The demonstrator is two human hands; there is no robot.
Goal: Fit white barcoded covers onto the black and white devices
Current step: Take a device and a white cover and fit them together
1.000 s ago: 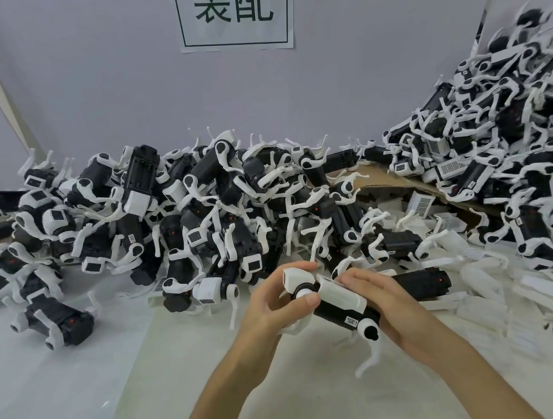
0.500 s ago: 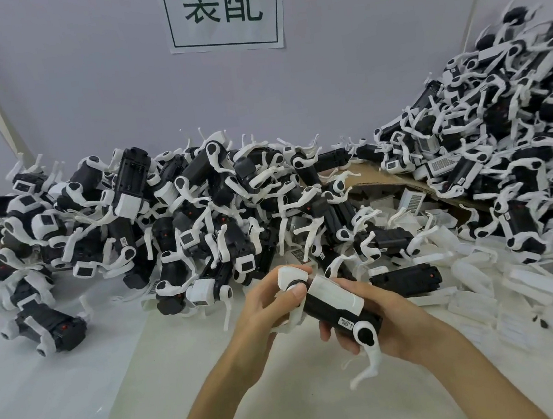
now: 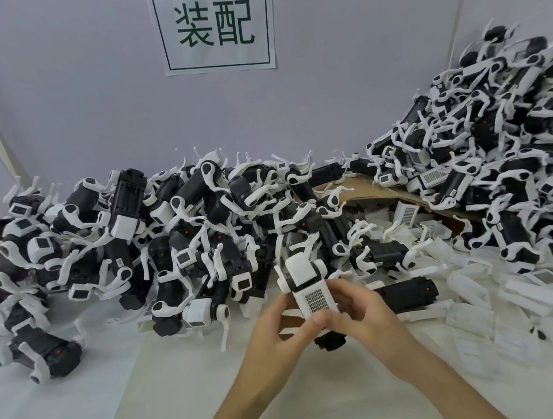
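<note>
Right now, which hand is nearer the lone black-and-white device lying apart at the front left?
Left. The left hand grips the held device on the side facing that lone device; the right hand grips it from the opposite side, farther off.

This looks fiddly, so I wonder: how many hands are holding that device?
2. The left hand grips the device from the left, the right hand from the right.

Device (image 3: 306,283) upright, tilted – white barcoded cover (image 3: 317,299) facing camera
</note>
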